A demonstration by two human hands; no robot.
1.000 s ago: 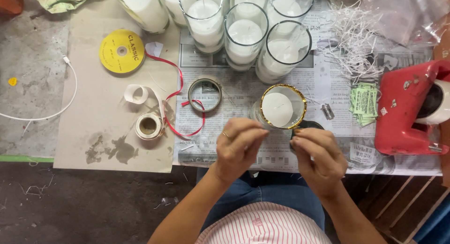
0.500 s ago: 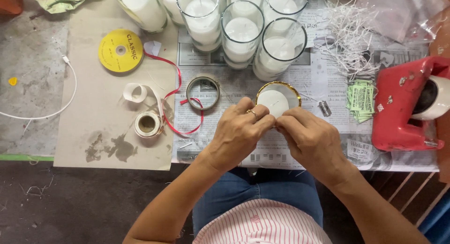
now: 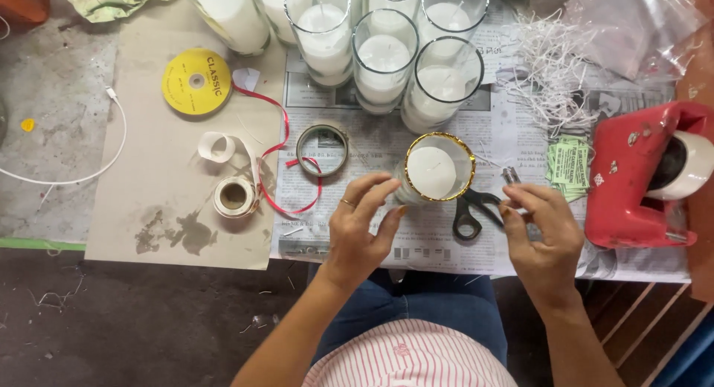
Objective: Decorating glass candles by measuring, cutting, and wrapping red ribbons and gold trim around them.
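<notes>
On the newspaper-covered work surface, seen from above:

Item in hand: a glass candle jar with a gold-trimmed rim (image 3: 437, 169), filled with white wax, is stood upright on the newspaper (image 3: 372, 152).
Position of jar: it is set just in front of the cluster of plain candle jars (image 3: 387, 56) and apart from them.
Left hand (image 3: 361, 227): fingers are spread and curved, and the fingertips are laid against the jar's near-left side; the jar is steadied rather than fully enclosed.
Right hand (image 3: 543, 234): it is held off the jar, to its right; thumb and forefinger are drawn close together as if pinching, but whether anything is pinched cannot be told.
Bearing of jar from hands: up and to the right of the left hand, up and to the left of the right hand; the left hand is the nearer and is touching.
Long axis: vertical, the open mouth turned to the camera.
Between jar and right hand: black-handled scissors (image 3: 472, 208) are laid flat, partly under the jar's edge.
Near right fingertips: a small metal piece (image 3: 510, 176) is lying on the paper.
To the left: a ring of gold trim (image 3: 321, 149), red ribbon (image 3: 279, 145) and a small tape roll (image 3: 233, 196) are laid out.
To the right: a red tape dispenser (image 3: 639, 175) and green labels (image 3: 569, 162) are placed.
</notes>
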